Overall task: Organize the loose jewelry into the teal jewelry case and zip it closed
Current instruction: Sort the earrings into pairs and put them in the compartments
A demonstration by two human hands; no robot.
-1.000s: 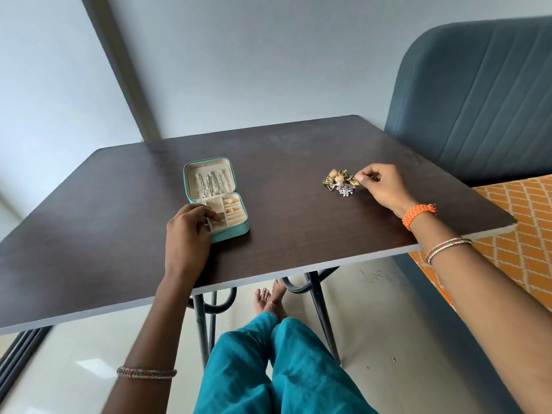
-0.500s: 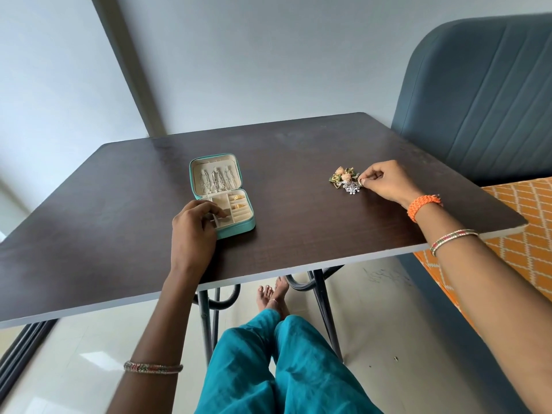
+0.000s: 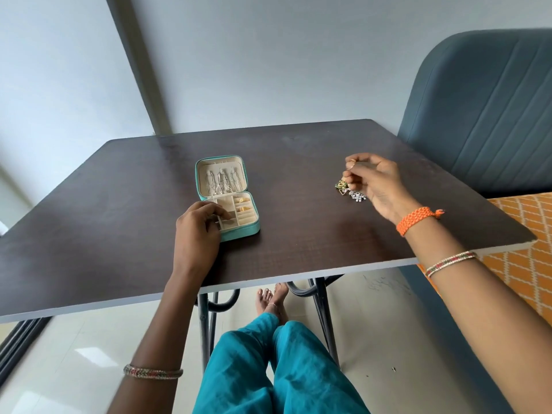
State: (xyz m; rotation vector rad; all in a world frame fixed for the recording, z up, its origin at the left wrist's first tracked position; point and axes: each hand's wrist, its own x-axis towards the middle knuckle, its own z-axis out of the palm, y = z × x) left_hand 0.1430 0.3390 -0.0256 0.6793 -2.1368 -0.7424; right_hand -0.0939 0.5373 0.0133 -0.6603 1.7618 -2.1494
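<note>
The teal jewelry case (image 3: 242, 230) lies open on the dark table (image 3: 298, 234), its lid flat behind it with silver chains hooked inside. Gold pieces sit in its cream compartments. My left hand (image 3: 198, 231) rests on the case's near left corner, fingers curled over the rim and into a compartment. At the right, my right hand (image 3: 376, 183) is lifted a little above the table and pinches a small gold piece (image 3: 350, 165) between thumb and fingers. Below it lies the loose jewelry pile (image 3: 349, 191), green, gold and a silver stone cluster, partly hidden by that hand.
A blue-grey upholstered seat back (image 3: 484, 115) stands close behind the table's right corner, with an orange patterned cushion (image 3: 531, 234) beside it. The table's front edge runs just below both wrists. My legs and the table's metal frame (image 3: 322, 312) are underneath.
My right hand has risen from the pile, lifting a small gold piece off the table. My left hand stays on the case.
</note>
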